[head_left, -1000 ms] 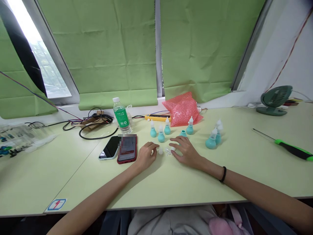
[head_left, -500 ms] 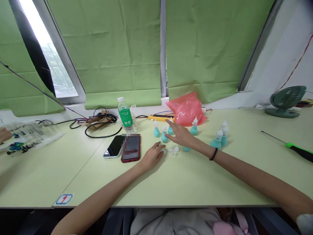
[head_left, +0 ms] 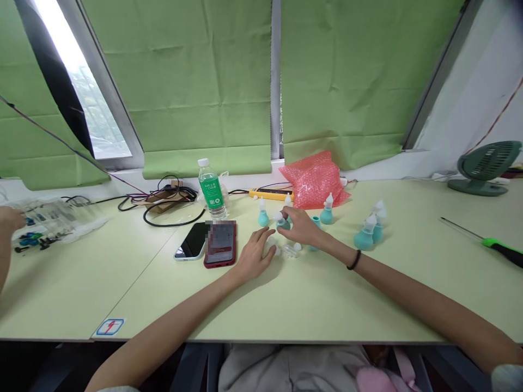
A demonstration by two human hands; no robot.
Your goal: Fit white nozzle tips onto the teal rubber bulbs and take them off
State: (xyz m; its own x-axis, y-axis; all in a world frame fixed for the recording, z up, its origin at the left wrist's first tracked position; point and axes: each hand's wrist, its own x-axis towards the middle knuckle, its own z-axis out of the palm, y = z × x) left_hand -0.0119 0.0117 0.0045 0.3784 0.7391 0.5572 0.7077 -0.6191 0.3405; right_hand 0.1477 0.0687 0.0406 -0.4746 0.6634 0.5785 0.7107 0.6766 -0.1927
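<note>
My right hand [head_left: 300, 226] is closed round the upper part of a small teal-bulbed nasal aspirator [head_left: 281, 222], which its fingers partly cover. Just to the left, my left hand [head_left: 255, 253] has its fingers apart and holds nothing. Beside its fingertips lie small clear plastic parts [head_left: 291, 250]. An upright nasal aspirator with a pointed clear tip [head_left: 263, 215] stands behind my hands, and another [head_left: 327, 209] stands to the right. Two more [head_left: 365, 234] are grouped farther right. A teal bulb without a tip [head_left: 316, 220] shows partly behind my right wrist.
Two phones [head_left: 220, 250] lie left of my left hand, with a water bottle [head_left: 212, 190] behind them. A red bubble-wrap bag [head_left: 316, 182] and a yellow tool [head_left: 269, 194] are at the back. A screwdriver [head_left: 496, 245] lies right; another person's hand [head_left: 11, 219] is at far left.
My right hand has closed from spread fingers onto the nasal aspirator. My left hand has drawn slightly back from the clear parts, its fingers more spread.
</note>
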